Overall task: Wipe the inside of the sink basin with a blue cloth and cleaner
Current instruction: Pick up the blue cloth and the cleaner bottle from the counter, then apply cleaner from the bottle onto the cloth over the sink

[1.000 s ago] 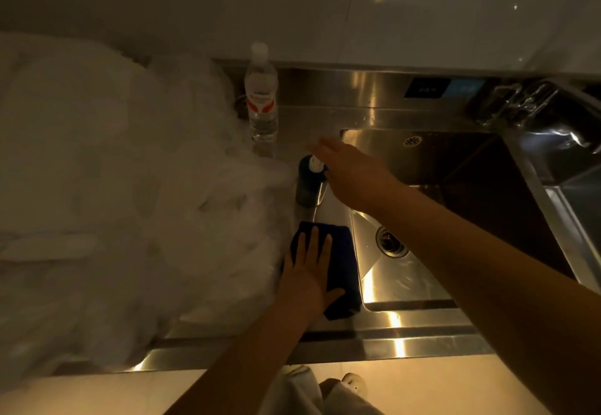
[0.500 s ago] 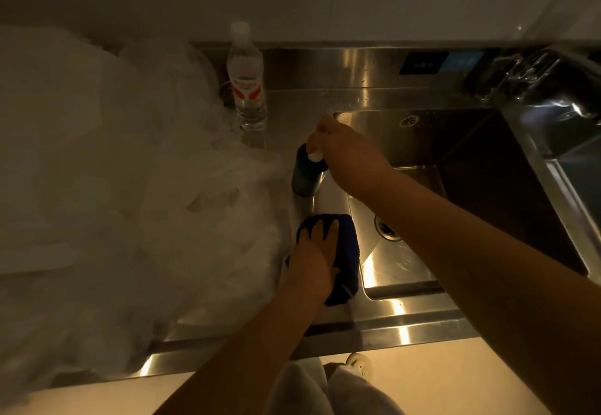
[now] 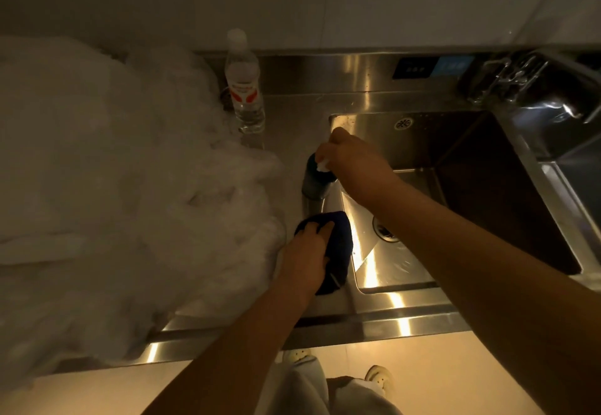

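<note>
In the head view, a rectangular brushed stainless-steel sink basin (image 3: 422, 141) is sunk into a steel tabletop (image 3: 292, 112), its smooth walls catching warm glare and a round drain (image 3: 385, 231) set in its floor. On the ledge at the basin's left rim, the left hand (image 3: 304, 260) presses down on a soft, folded dark blue cloth (image 3: 338, 245), fingers curled into the fabric in a loose grip. Just behind the cloth on the same ledge stands a dark cylindrical cleaner bottle with a white top (image 3: 315, 180); the right hand (image 3: 353, 161) has its grip closed around that top. Left of the basin lies a crumpled heap of translucent white plastic sheeting (image 3: 130, 187). A clear plastic water bottle with a red label (image 3: 244, 86) stands upright behind the basin's left corner.
</note>
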Demonstrator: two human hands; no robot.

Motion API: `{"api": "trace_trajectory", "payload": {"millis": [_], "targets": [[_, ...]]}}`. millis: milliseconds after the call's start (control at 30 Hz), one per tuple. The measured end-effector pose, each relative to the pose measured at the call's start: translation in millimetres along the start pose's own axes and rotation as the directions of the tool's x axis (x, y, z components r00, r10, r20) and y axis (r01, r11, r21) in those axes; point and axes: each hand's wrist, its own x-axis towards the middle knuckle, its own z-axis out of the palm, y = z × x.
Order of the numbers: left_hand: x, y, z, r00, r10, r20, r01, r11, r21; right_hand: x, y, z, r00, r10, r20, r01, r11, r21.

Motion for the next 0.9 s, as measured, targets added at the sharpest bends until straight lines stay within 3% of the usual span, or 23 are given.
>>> {"api": "trace_trajectory", "payload": {"millis": [133,300,433,700,900], "targets": [[-6,10,-5,1.0,-0.014,-0.021,0.014,1.0,-0.006,-17,16,-3,0.99,0.138,-0.025,-0.133,0.98,0.149],[-17,39,-15,0.999,0.049,-0.014,-0.048,0.996,0.07,-48,41,-15,0.994,0.025,-0.103,-0.014,0.994,0.106],[-24,77,-14,0.99,0.127,-0.053,-0.122,0.988,0.094,-80,68,-28,0.986,0.014,-0.164,0.001,0.996,0.09],[-27,198,-3,0.969,0.209,-0.13,-0.21,0.978,0.007,-175,145,-98,0.978,-0.008,-0.209,0.012,1.0,0.019],[-17,299,28,0.942,0.315,-0.12,-0.31,0.949,0.056,-257,220,-137,0.968,0.048,-0.247,-0.069,0.995,-0.078]]}}
